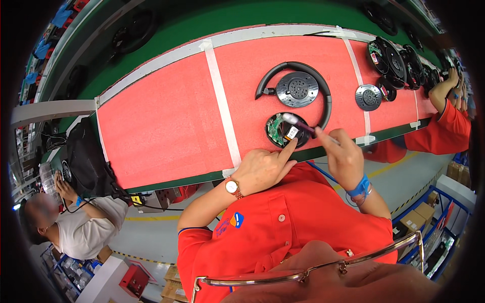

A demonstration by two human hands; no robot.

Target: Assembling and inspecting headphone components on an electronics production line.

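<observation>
- Worktop (166, 101) in pinkish red, crossed by white tape (221, 101), seen from the head camera.
- Round black housing (304, 137), open face up, near the worktop's close edge, straight ahead of the person; inside show a green circuit board (275, 129) and a small block with a white label (292, 132).
- Left hand (265, 166) on the near side of the housing and the nearer of the two hands to it: index finger stretched out, its tip at the housing's near part beside the label, apparently touching; thumb apart, other fingers loosely bent, no object visible in its grip.
- Right hand (346, 156) to the right, pinching a slim purple-and-white tool (305, 126) between thumb and fingers. The tool's long axis slants away and leftward from this hand, its blurred pale end above the housing; whether that end makes contact cannot be told.
- Just beyond the housing, a black C-shaped ring (327, 98) curves around a grey perforated disc (298, 90).
- Farther right, another grey disc (368, 97) lies near clustered black parts (391, 60).
- At far right, a co-worker's red sleeve (447, 129).
</observation>
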